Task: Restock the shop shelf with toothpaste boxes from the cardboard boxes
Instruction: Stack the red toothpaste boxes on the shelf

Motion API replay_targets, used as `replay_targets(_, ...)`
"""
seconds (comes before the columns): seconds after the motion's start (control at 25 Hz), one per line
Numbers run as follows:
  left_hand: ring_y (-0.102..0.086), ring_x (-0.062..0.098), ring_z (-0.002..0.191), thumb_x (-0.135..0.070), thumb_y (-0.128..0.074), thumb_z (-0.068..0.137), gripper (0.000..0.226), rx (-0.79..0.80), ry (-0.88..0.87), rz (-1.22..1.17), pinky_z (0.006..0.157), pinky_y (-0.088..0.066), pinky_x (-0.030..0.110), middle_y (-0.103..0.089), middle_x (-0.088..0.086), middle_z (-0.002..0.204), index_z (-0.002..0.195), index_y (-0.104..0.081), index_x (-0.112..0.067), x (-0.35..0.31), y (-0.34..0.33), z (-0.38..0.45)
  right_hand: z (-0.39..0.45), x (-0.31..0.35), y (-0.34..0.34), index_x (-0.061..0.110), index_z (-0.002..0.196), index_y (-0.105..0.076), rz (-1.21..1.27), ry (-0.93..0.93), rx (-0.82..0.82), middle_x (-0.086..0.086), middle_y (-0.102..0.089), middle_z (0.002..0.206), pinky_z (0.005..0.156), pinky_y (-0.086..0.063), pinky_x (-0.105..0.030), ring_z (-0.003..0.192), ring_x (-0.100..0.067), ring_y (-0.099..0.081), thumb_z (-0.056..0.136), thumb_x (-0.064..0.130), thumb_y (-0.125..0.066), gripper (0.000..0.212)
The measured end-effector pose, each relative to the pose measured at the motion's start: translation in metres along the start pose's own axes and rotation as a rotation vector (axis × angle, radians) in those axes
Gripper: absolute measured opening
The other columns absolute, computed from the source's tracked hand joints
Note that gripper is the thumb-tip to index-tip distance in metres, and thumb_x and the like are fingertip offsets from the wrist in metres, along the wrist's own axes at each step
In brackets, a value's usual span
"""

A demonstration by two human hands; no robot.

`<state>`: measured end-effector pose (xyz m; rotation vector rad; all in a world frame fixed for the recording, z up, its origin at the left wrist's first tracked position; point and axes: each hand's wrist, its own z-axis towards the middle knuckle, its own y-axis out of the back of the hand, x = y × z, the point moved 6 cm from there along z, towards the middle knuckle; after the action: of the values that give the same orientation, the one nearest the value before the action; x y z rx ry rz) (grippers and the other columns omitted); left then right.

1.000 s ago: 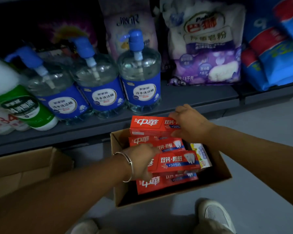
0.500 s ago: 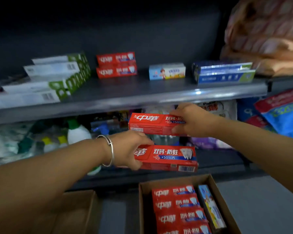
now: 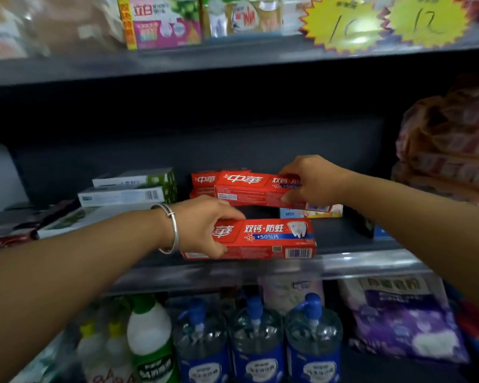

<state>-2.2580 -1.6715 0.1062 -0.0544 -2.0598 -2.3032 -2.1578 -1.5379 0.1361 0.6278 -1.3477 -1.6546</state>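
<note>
My left hand (image 3: pixel 202 225), with a silver bangle at the wrist, grips the left end of a red toothpaste box (image 3: pixel 271 239) held over the front edge of the dark middle shelf (image 3: pixel 371 261). My right hand (image 3: pixel 313 181) grips the right end of a second red toothpaste box (image 3: pixel 246 190), held higher and further in, in front of a stack of red toothpaste boxes (image 3: pixel 203 183) standing on the shelf. The cardboard boxes are out of view.
White and green toothpaste boxes (image 3: pixel 130 192) lie left of the red stack, and a light blue box (image 3: pixel 310 212) sits under my right hand. A wrapped bundle (image 3: pixel 448 150) fills the shelf's right end. Pump bottles (image 3: pixel 257 344) and a green-labelled bottle (image 3: pixel 150 344) stand on the shelf below.
Both hands lifted their red boxes from the carton up to the middle shelf. The view rose with them, so the carton dropped out of sight.
</note>
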Motion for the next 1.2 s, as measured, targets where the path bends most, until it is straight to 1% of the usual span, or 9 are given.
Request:
replay_targets(0.2,-0.052,0.009,0.111,-0.025,-0.071,0.077,0.063,0.018,0.062,-0.024,0.093,-0.043,0.017,-0.051,-0.006,0.128,0.135,-0.045,-0.025,0.06,-0.009,0.029,0.072,0.001,-0.015,0.014,0.125,-0.054,0.006,-0.015,-0.047,-0.006,-0.057,0.123,0.099,-0.046,-0.041,0.112,-0.023,-0.055,0.083,0.034,-0.068,0.049)
replay_targets(0.28,-0.05,0.01,0.112,-0.025,-0.07,0.078,0.064,0.023,0.076,-0.021,0.091,-0.041,0.014,-0.05,-0.006,0.129,0.136,-0.043,-0.025,0.076,-0.015,0.036,0.092,0.002,-0.022,0.015,0.125,-0.053,0.03,-0.012,-0.067,-0.006,-0.057,0.124,0.1,-0.045,-0.043,0.114,-0.023,-0.054,0.082,0.034,-0.069,0.05)
replay_targets(0.48,-0.049,0.008,0.113,-0.024,-0.07,0.078,0.065,-0.004,0.107,-0.03,0.088,-0.037,0.01,-0.049,-0.006,0.129,0.137,-0.042,-0.025,0.115,-0.027,0.055,0.14,0.002,-0.045,0.014,0.129,-0.05,0.088,0.026,-0.082,-0.006,-0.054,0.127,0.1,-0.047,-0.039,0.116,-0.022,-0.054,0.081,0.028,-0.071,0.055)
replay_targets(0.56,-0.05,0.008,0.112,-0.023,-0.07,0.077,0.065,-0.009,0.108,-0.046,0.09,-0.039,0.011,-0.049,-0.006,0.129,0.136,-0.043,-0.025,0.126,-0.031,0.058,0.151,0.003,-0.055,0.012,0.128,-0.048,0.089,0.063,-0.054,-0.006,-0.053,0.129,0.098,-0.047,-0.034,0.117,-0.021,-0.054,0.08,0.026,-0.072,0.056)
replay_targets(0.68,-0.051,0.006,0.11,-0.021,-0.07,0.076,0.064,0.002,0.092,-0.07,0.091,-0.04,0.011,-0.051,-0.009,0.126,0.134,-0.045,-0.026,0.136,-0.038,0.063,0.163,0.002,-0.08,0.015,0.132,-0.04,0.126,0.083,0.051,-0.006,-0.049,0.134,0.098,-0.046,-0.036,0.121,-0.021,-0.052,0.079,0.023,-0.074,0.064)
replay_targets(0.8,-0.053,0.009,0.109,-0.02,-0.07,0.073,0.061,-0.008,0.076,-0.07,0.095,-0.044,0.02,-0.053,-0.007,0.122,0.13,-0.05,-0.024,0.144,-0.045,0.072,0.176,-0.002,-0.104,0.017,0.137,-0.032,0.04,0.109,0.14,-0.007,-0.046,0.14,0.103,-0.044,-0.037,0.126,-0.024,-0.049,0.079,0.025,-0.074,0.072)
replay_targets(1.0,-0.053,0.011,0.108,-0.023,-0.07,0.072,0.06,0.018,0.038,-0.068,0.096,-0.046,0.027,-0.053,-0.008,0.122,0.128,-0.05,-0.026,0.146,-0.057,0.083,0.188,-0.002,-0.128,0.028,0.142,-0.032,-0.033,0.185,0.227,-0.002,-0.041,0.144,0.107,-0.039,-0.037,0.132,-0.022,-0.042,0.078,0.017,-0.074,0.078)
replay_targets(1.08,-0.052,0.011,0.108,-0.024,-0.07,0.073,0.059,0.041,0.036,-0.073,0.096,-0.047,0.029,-0.051,-0.008,0.122,0.128,-0.049,-0.027,0.148,-0.061,0.085,0.194,0.002,-0.131,0.027,0.142,-0.037,-0.032,0.243,0.203,-0.002,-0.043,0.143,0.106,-0.039,-0.033,0.132,-0.022,-0.041,0.08,0.015,-0.072,0.072)
replay_targets(1.2,-0.051,0.011,0.11,-0.025,-0.07,0.074,0.06,0.042,0.035,-0.063,0.096,-0.047,0.029,-0.05,-0.008,0.123,0.13,-0.047,-0.028,0.154,-0.065,0.088,0.206,0.001,-0.146,0.025,0.139,-0.042,0.214,0.194,0.237,-0.001,-0.044,0.141,0.101,-0.046,-0.033,0.128,-0.024,-0.044,0.088,0.015,-0.063,0.057)
